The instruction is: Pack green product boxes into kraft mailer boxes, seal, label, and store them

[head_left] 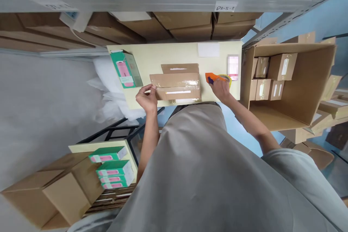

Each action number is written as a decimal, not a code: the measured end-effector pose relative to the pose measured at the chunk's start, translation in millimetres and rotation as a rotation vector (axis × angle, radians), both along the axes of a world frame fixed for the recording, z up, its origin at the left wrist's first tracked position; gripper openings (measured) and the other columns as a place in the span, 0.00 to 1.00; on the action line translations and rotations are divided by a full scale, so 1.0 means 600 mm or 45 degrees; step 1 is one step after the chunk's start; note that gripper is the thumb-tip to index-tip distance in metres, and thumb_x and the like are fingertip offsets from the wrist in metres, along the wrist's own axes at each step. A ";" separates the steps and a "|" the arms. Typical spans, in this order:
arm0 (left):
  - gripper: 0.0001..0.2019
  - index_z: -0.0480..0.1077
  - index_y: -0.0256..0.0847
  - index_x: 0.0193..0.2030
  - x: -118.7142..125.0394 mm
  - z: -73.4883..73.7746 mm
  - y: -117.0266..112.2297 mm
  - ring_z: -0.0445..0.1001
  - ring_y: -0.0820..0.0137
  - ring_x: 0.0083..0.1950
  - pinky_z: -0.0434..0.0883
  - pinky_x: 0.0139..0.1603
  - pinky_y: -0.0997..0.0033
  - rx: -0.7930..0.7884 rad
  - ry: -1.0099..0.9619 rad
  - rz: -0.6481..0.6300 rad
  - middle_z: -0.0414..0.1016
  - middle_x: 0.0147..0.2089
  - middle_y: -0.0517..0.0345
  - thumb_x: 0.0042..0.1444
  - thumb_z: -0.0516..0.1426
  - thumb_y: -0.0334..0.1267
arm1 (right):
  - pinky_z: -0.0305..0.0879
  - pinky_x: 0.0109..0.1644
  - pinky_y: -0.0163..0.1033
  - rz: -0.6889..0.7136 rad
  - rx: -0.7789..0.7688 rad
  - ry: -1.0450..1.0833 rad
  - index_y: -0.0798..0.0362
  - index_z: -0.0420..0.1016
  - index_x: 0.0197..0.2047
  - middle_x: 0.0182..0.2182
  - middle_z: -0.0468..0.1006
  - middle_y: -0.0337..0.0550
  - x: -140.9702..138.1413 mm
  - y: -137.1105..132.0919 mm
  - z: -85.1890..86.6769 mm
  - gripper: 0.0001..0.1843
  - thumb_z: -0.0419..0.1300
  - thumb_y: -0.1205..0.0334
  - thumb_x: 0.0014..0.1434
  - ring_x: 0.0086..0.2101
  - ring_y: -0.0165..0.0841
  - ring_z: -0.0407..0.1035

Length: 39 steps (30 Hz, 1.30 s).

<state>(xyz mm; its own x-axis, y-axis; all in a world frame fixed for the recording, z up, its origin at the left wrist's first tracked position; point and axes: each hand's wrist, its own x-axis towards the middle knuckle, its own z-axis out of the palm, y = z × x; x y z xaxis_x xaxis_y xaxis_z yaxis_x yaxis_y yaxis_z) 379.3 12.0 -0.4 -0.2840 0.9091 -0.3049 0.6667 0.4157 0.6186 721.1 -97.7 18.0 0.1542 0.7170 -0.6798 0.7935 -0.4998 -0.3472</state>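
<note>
A small brown cardboard box (177, 85), sealed with clear tape, lies on a pale yellow table (152, 58). My left hand (146, 97) pinches the tape at the box's left end, fingers closed. My right hand (221, 87) is wrapped round an orange tape dispenser (213, 77) with a yellowish tape roll, just right of the box. A green and pink product box (125, 69) lies at the table's left end.
A large open carton (320, 79) holding several small sealed boxes stands to the right. A phone (233, 67) and a white paper slip (208, 49) lie on the table. Green product boxes (114, 168) and flat cartons sit lower left. Shelves with cartons run above.
</note>
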 end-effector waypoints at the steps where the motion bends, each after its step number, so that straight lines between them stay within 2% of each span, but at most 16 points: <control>1: 0.08 0.83 0.40 0.49 0.001 0.001 -0.001 0.85 0.60 0.51 0.80 0.54 0.63 0.002 0.001 -0.001 0.88 0.48 0.50 0.66 0.66 0.38 | 0.69 0.62 0.65 -0.054 0.015 -0.068 0.67 0.78 0.67 0.44 0.85 0.73 -0.003 -0.009 -0.013 0.30 0.54 0.47 0.83 0.51 0.66 0.81; 3: 0.08 0.83 0.40 0.49 0.002 0.003 -0.002 0.85 0.60 0.51 0.80 0.53 0.64 0.009 0.008 -0.016 0.88 0.49 0.50 0.67 0.66 0.39 | 0.67 0.67 0.64 -0.116 0.035 -0.232 0.71 0.72 0.73 0.47 0.86 0.72 -0.011 -0.029 -0.035 0.31 0.51 0.53 0.83 0.52 0.62 0.81; 5: 0.08 0.83 0.40 0.49 0.002 0.005 -0.004 0.85 0.61 0.51 0.80 0.54 0.64 0.017 0.017 -0.037 0.87 0.49 0.50 0.67 0.66 0.38 | 0.66 0.70 0.63 -0.104 0.061 -0.252 0.74 0.67 0.75 0.51 0.85 0.73 -0.021 -0.051 -0.052 0.31 0.49 0.59 0.81 0.54 0.60 0.79; 11: 0.09 0.81 0.41 0.52 0.001 0.005 -0.012 0.85 0.63 0.49 0.81 0.57 0.64 0.029 0.048 -0.087 0.87 0.55 0.48 0.70 0.64 0.39 | 0.63 0.74 0.59 -0.131 0.057 -0.244 0.78 0.65 0.74 0.58 0.81 0.78 -0.053 -0.101 -0.088 0.31 0.46 0.67 0.77 0.60 0.58 0.75; 14: 0.11 0.81 0.41 0.56 0.001 0.002 -0.019 0.86 0.63 0.53 0.81 0.59 0.65 0.042 0.023 -0.095 0.87 0.60 0.45 0.72 0.62 0.40 | 0.61 0.77 0.57 -0.167 0.043 -0.288 0.77 0.65 0.77 0.62 0.80 0.77 -0.059 -0.108 -0.098 0.33 0.46 0.69 0.76 0.64 0.57 0.73; 17: 0.16 0.80 0.40 0.63 0.002 -0.001 -0.027 0.87 0.61 0.57 0.81 0.61 0.64 0.038 -0.057 -0.086 0.87 0.63 0.41 0.74 0.61 0.43 | 0.60 0.78 0.58 -0.208 0.039 -0.312 0.76 0.65 0.79 0.66 0.78 0.78 -0.060 -0.110 -0.091 0.34 0.45 0.69 0.77 0.66 0.58 0.72; 20: 0.21 0.79 0.38 0.67 0.002 0.000 -0.030 0.88 0.59 0.59 0.81 0.63 0.63 0.032 -0.147 -0.095 0.86 0.65 0.38 0.75 0.63 0.47 | 0.59 0.80 0.61 -0.265 0.102 -0.349 0.75 0.64 0.81 0.71 0.75 0.79 -0.065 -0.108 -0.062 0.34 0.45 0.66 0.79 0.71 0.60 0.68; 22: 0.23 0.79 0.38 0.69 0.003 0.002 -0.030 0.87 0.58 0.61 0.80 0.66 0.61 0.045 -0.200 -0.118 0.85 0.68 0.38 0.75 0.64 0.50 | 0.59 0.81 0.63 -0.284 0.232 -0.357 0.70 0.63 0.83 0.74 0.73 0.76 -0.082 -0.097 -0.037 0.34 0.43 0.61 0.82 0.75 0.59 0.65; 25: 0.24 0.79 0.40 0.69 0.008 0.008 -0.032 0.86 0.56 0.64 0.78 0.69 0.60 0.061 -0.266 -0.170 0.85 0.68 0.41 0.75 0.63 0.52 | 0.63 0.81 0.61 -0.238 0.394 -0.237 0.63 0.57 0.87 0.78 0.71 0.72 -0.132 -0.065 -0.007 0.38 0.39 0.49 0.87 0.78 0.56 0.64; 27: 0.27 0.78 0.41 0.70 0.014 0.011 -0.035 0.84 0.52 0.69 0.78 0.70 0.59 0.051 -0.277 -0.198 0.85 0.68 0.42 0.72 0.66 0.55 | 0.67 0.79 0.57 -0.224 0.372 -0.148 0.63 0.50 0.90 0.80 0.68 0.72 -0.173 -0.038 -0.001 0.45 0.40 0.39 0.86 0.79 0.56 0.64; 30: 0.39 0.75 0.42 0.75 0.022 0.010 -0.038 0.77 0.44 0.77 0.77 0.71 0.56 0.033 -0.250 -0.214 0.82 0.73 0.40 0.63 0.73 0.58 | 0.71 0.76 0.55 -0.330 0.277 -0.144 0.65 0.41 0.91 0.83 0.61 0.75 -0.220 -0.004 -0.007 0.54 0.46 0.30 0.83 0.80 0.58 0.63; 31: 0.43 0.74 0.42 0.77 0.023 0.007 -0.039 0.75 0.41 0.78 0.77 0.71 0.55 0.021 -0.251 -0.224 0.80 0.74 0.38 0.60 0.75 0.59 | 0.72 0.76 0.55 -0.387 0.258 -0.152 0.65 0.40 0.91 0.83 0.61 0.75 -0.228 0.003 -0.012 0.55 0.47 0.30 0.83 0.79 0.58 0.64; 33: 0.48 0.71 0.41 0.79 0.019 -0.003 -0.037 0.74 0.38 0.79 0.76 0.70 0.52 -0.023 -0.285 -0.249 0.80 0.75 0.36 0.58 0.77 0.59 | 0.73 0.75 0.54 -0.501 0.239 -0.140 0.65 0.42 0.91 0.80 0.68 0.74 -0.235 0.010 -0.023 0.51 0.46 0.33 0.84 0.76 0.56 0.69; 36: 0.41 0.74 0.41 0.76 0.003 -0.022 -0.030 0.79 0.41 0.74 0.77 0.68 0.54 -0.063 -0.380 -0.280 0.86 0.65 0.38 0.64 0.72 0.62 | 0.75 0.71 0.53 -0.631 0.276 -0.112 0.64 0.51 0.89 0.70 0.80 0.71 -0.231 0.007 -0.039 0.45 0.38 0.38 0.86 0.70 0.54 0.77; 39: 0.33 0.80 0.42 0.68 -0.017 -0.042 -0.022 0.84 0.48 0.67 0.78 0.68 0.55 0.008 -0.483 -0.355 0.89 0.58 0.42 0.74 0.61 0.68 | 0.77 0.66 0.55 -0.762 0.420 -0.091 0.63 0.61 0.86 0.59 0.86 0.68 -0.226 0.000 -0.054 0.49 0.30 0.34 0.85 0.61 0.55 0.82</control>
